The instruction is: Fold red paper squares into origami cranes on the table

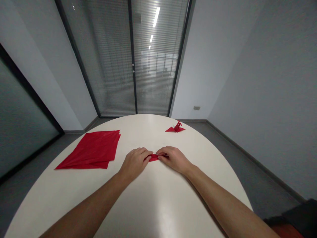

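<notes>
On the left of the white table, the loose pile of red sheets lies with its edges out of line, so a left forearm swung outward could, I judge, drag or crease the upper ones. The folded red piece sits at the middle of the table, on the near side of the far rim and between the two hands; it looks thin and narrow, so uneven pressure from the two sides could skew a crease, and pulling the hands apart while both grip could tear it. The fingers hide much of it, which would make a misaligned edge easy to miss. Farther off and to the right, the red folded bird stands apart from the hands, but a right hand pushed far forward could knock it towards the rim close behind it. As for pose, the left hand comes in from the near left, back of the hand up, fingers curled, thumb and fingertips closed on the left end of the piece. The right hand mirrors it from the near right, its thumb and forefinger pinching the right end, wrist low over the tabletop. The fingertips of both hands are near each other, with a short red strip showing between.
</notes>
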The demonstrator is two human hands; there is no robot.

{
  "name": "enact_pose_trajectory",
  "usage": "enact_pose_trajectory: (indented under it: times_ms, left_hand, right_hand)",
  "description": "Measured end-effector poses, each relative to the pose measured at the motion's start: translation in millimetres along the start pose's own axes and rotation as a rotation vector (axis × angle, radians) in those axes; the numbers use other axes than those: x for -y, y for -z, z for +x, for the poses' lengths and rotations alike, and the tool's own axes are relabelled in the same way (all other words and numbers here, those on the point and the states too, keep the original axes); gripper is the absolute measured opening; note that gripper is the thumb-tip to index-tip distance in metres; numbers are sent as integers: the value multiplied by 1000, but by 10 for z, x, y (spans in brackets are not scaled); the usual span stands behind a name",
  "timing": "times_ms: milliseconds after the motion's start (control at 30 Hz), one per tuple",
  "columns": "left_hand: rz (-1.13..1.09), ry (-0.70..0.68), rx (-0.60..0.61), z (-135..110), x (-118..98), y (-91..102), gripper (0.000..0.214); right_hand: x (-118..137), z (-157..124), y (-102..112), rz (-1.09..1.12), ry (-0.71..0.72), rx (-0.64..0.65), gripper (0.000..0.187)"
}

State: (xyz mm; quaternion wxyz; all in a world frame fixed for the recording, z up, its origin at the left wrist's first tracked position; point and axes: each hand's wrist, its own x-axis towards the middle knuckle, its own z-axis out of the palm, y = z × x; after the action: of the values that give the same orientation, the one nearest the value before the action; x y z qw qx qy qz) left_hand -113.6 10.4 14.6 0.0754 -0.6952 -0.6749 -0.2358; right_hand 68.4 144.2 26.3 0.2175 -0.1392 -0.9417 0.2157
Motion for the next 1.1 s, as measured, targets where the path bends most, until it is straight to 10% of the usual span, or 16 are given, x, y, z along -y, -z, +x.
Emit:
enact_pose_trajectory:
  times_ms: [1100]
  left_hand:
    - [88,80,-6,27,-7,1,11]
  right_hand:
    - [-22,-22,-29,0,-159,-67,21]
